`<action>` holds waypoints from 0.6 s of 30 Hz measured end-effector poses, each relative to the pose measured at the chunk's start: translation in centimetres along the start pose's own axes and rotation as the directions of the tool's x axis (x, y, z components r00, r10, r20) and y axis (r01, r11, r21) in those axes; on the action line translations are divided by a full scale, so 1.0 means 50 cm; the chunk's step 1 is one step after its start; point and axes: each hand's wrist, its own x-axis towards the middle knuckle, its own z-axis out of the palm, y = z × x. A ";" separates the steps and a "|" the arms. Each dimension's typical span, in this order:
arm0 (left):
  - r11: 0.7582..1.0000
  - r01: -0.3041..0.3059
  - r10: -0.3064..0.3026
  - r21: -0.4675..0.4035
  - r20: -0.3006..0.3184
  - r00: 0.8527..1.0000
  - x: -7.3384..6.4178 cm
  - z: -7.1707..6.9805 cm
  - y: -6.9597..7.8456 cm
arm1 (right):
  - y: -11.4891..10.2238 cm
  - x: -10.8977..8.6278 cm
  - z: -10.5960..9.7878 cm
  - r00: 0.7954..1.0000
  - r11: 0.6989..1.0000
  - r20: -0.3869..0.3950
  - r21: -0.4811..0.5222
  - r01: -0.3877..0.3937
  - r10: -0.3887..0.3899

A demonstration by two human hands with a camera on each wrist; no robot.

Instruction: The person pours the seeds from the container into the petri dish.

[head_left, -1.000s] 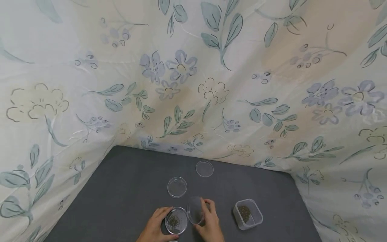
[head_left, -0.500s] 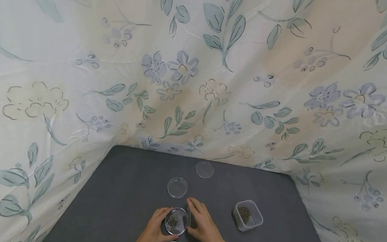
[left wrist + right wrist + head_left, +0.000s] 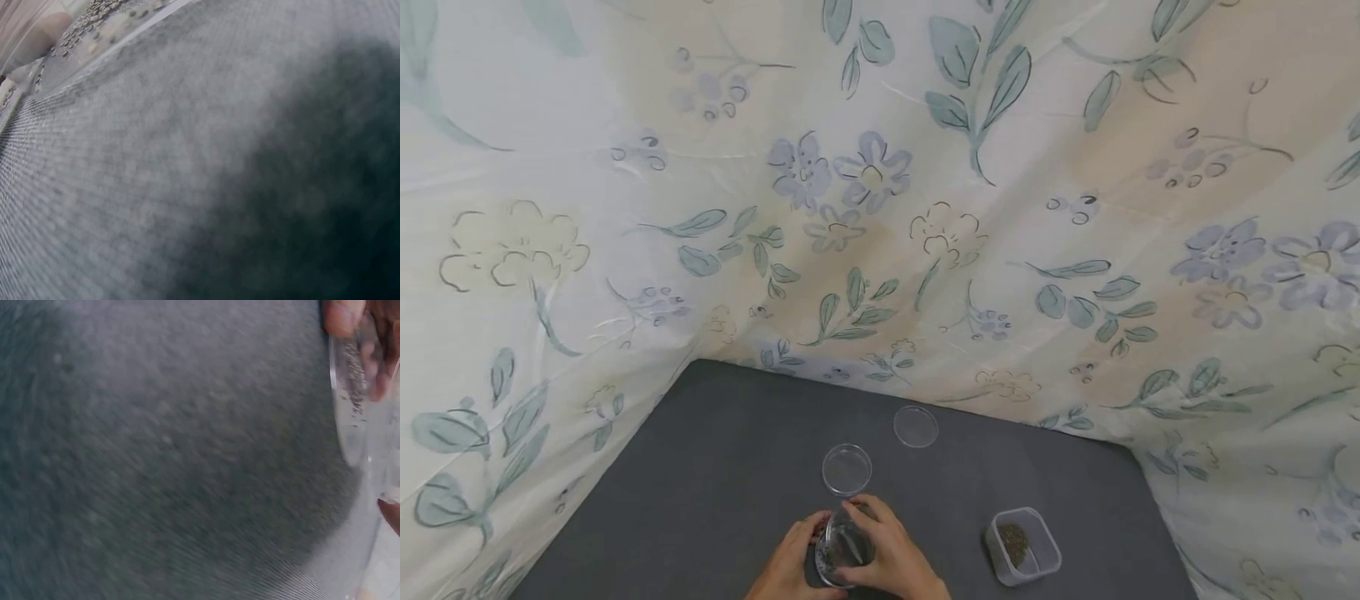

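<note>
My left hand [image 3: 790, 560] grips a clear petri dish by its side on the dark table. Small dark seed-like bits [image 3: 355, 378] lie in that petri dish [image 3: 348, 434], seen in the right wrist view. With fingers and thumb at opposite edges, my right hand [image 3: 891, 554] holds the clear round lid [image 3: 854, 537], tilted over the dish and overlapping it in the head view. The lid and right fingers hide most of the dish there. In the left wrist view, part of the dish with its bits [image 3: 94, 28] shows at the upper left corner.
Beyond the hands, a second clear petri dish [image 3: 825, 470] lies on the dark table [image 3: 737, 467]. A clear round lid [image 3: 916, 427] lies farther back. At the right stands a square plastic tub [image 3: 1002, 560] with brown bits inside. Flower-patterned cloth [image 3: 880, 275] hangs around the table.
My right hand has moved left, bringing the lid from beside the dish, through an upright tilt, to over it. My left hand stays at the dish. The head view has shifted slightly.
</note>
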 end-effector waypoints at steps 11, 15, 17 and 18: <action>0.981 0.154 -0.160 0.120 0.039 0.986 0.006 -0.009 0.015 | 0.005 0.001 0.021 0.999 0.996 0.016 -0.090 -0.026 0.028; 0.986 0.145 -0.153 0.087 0.098 0.983 0.005 -0.026 0.007 | 0.004 0.001 0.022 0.998 0.994 0.057 -0.107 -0.028 0.034; 0.990 0.132 -0.138 0.056 0.123 0.983 0.003 -0.038 0.001 | 0.004 0.000 0.024 0.997 0.994 0.064 -0.105 -0.027 0.034; 0.991 0.124 -0.129 0.047 0.134 0.982 0.002 -0.043 -0.002 | 0.003 0.000 0.024 0.997 0.994 0.065 -0.103 -0.025 0.032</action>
